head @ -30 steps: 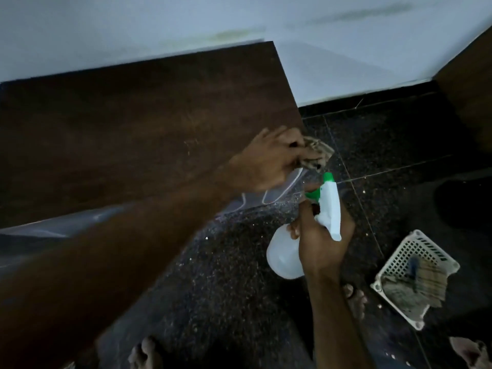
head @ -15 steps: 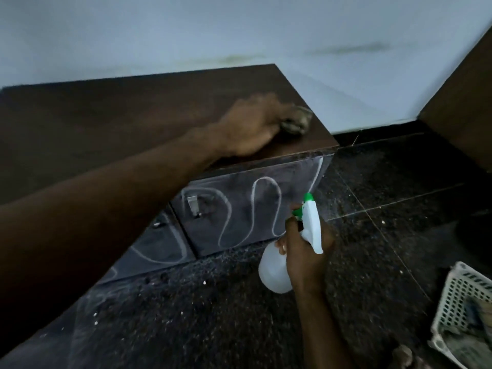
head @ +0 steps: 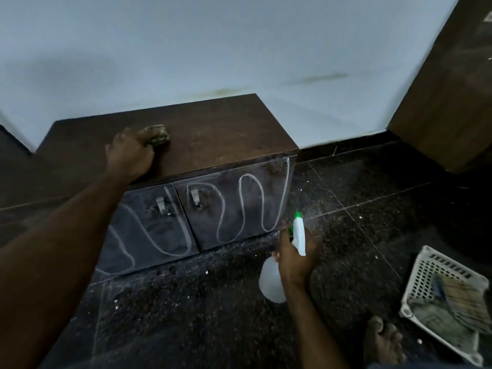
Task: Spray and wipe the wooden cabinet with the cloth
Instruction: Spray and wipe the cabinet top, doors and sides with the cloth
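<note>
Sliding leftward since before, left hand [head: 130,153] presses cloth [head: 159,134] on cabinet [head: 213,134].

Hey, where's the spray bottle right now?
In the head view, the spray bottle is in the right hand, low and right of centre above the dark floor, just off the wooden cabinet's front right corner.

The left arm reaches forward and up from the lower left, forearm bare, its wrist nearly straight. The left hand [head: 130,153] lies knuckles up, its fingers [head: 145,135] curled round a bunched cloth [head: 159,134] and pressing it down. The right arm comes up from the bottom edge, held lower and nearer the body. The right hand [head: 296,255] grips the neck of a spray bottle [head: 298,233], back of the hand toward the camera. A bare foot [head: 382,339] shows at lower right.
</note>
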A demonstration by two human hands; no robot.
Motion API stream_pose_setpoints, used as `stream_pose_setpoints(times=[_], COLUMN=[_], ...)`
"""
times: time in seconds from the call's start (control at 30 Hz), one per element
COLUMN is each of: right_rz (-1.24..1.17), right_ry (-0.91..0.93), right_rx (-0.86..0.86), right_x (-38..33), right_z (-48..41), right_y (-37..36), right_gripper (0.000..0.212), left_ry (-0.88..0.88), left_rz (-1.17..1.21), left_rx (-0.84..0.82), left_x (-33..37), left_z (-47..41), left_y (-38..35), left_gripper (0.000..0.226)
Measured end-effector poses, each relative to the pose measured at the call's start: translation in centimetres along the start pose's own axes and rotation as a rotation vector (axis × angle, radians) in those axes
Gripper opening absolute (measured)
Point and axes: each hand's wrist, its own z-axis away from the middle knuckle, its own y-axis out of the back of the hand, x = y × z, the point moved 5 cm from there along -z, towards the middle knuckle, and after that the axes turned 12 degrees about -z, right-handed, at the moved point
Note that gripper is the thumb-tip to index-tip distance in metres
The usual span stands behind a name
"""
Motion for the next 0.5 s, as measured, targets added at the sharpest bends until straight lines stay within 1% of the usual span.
stream_pose_setpoints(times=[0.03, 0.13, 0.23, 0.27, 0.37, 0.43, 0.5], right_rz=[-0.006, -0.061, -0.036, -0.036, -0.086, -0.094, -0.076], right_ry=[-0.039, -0.219, -0.225, -0.226, -0.231, -0.216, -0.191], right_rx=[0.021, 0.055, 0.048, 0.054, 0.075, 0.092, 0.069], right_x=[0.1, 1.9, 2.9, 3.0, 2.2, 2.4, 2.4], right_z=[0.4, 1.5, 2.9, 3.1, 2.7, 1.7, 1.1], right_y=[0.4, 1.4, 2.1, 2.2, 2.7, 2.9, 2.9], right_gripper=[0.039, 0.026, 0.028, 0.028, 0.017, 0.013, 0.019], left_ry=[-0.017, -0.121, -0.353, -0.423, -0.544, -0.552, -0.450], left_rz=[0.016, 0.014, -0.014, -0.019, 0.014, 0.026, 0.030], left_rx=[-0.014, -0.036, -0.037, -0.039, -0.089, -0.095, -0.073], left_x=[0.6, 3.1, 7.9, 8.9, 9.0, 6.4, 2.0], left_z=[0.4, 2.0, 5.6, 6.3, 7.0, 6.7, 5.2], left_y=[-0.2, 0.2, 0.7, 0.7, 1.7, 2.0, 2.3], left_gripper=[0.067, 0.064, 0.051, 0.050, 0.048, 0.049, 0.050])
